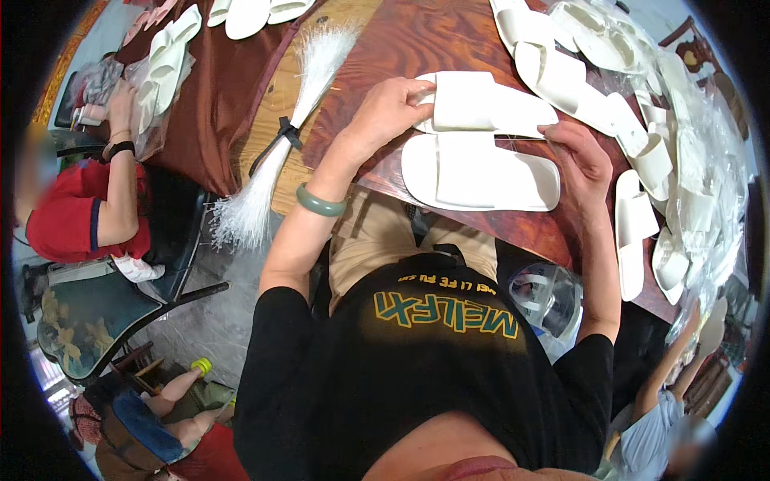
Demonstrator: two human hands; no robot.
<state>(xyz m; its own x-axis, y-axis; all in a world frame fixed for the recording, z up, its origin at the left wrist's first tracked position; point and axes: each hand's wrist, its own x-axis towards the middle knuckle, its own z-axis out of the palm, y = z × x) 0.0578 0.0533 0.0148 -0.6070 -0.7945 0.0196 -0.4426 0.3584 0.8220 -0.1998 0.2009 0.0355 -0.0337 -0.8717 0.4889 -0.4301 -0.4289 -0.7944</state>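
Two white slide slippers lie side by side in front of me, straps toward the left and heels toward the right. My left hand (387,115) grips the toe end of the far slipper (517,108), thumb and fingers closed on its edge. At the heel of that same slipper, my right hand (584,159) has its fingertips pinched at the rim. The near slipper (501,180) rests at the table's front edge, with neither hand on it. A green bangle (320,200) circles my left wrist.
More white slippers (565,80) and clear plastic wrapping (706,160) crowd the right of the wooden table (401,40). A bundle of white strands (309,88), tied in black, lies left. A person in red (96,208) works at the left; another sits lower right.
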